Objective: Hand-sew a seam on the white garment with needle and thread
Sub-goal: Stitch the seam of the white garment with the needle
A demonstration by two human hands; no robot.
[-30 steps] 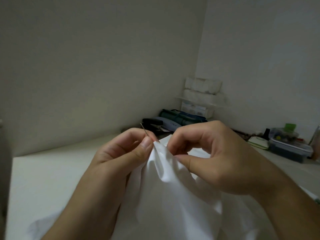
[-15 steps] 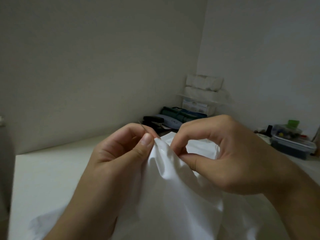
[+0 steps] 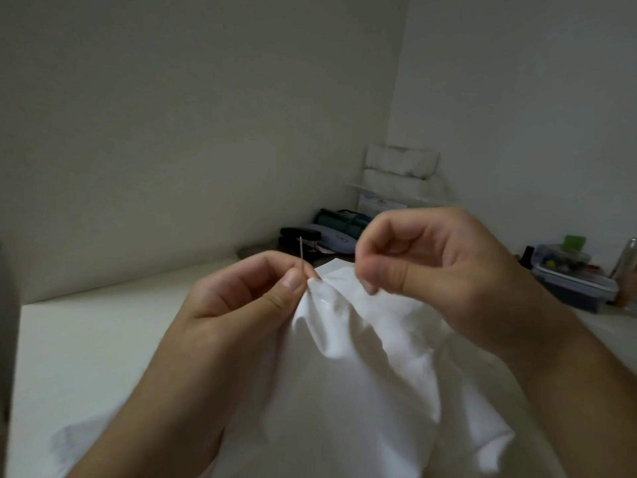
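1. The left hand (image 3: 241, 301) is closed in a pinch: thumb and forefinger squeeze the needle (image 3: 301, 252) together with the bunched edge of the white garment (image 3: 362, 367), the other fingers curled loosely.
2. The right hand (image 3: 448, 270) is also nearly closed, thumb pressed toward the bent forefinger just above the cloth. Whether it grips the edge, the thread, or nothing, I cannot tell; no thread is visible.
3. The needle stands almost upright, its long axis running top to bottom with a slight lean. The free end points up and away from the person; the lower end is hidden between the fingertips where the fold begins. Which end is the eye is too small to tell.
4. The garment is lifted to a peak between both hands, its top edge stretched from one pinch to the other, the rest falling in folds over the pale table (image 3: 103, 339).
5. The step looks like drawing the needle out of the fold. To do it well, pull along the needle's own line, keep the edge taut with the right hand, and draw until snug without puckering.
6. Beyond, in the corner, lie a dark stapler (image 3: 300, 236), a green pouch (image 3: 339, 220) and a lidded box (image 3: 572, 281).
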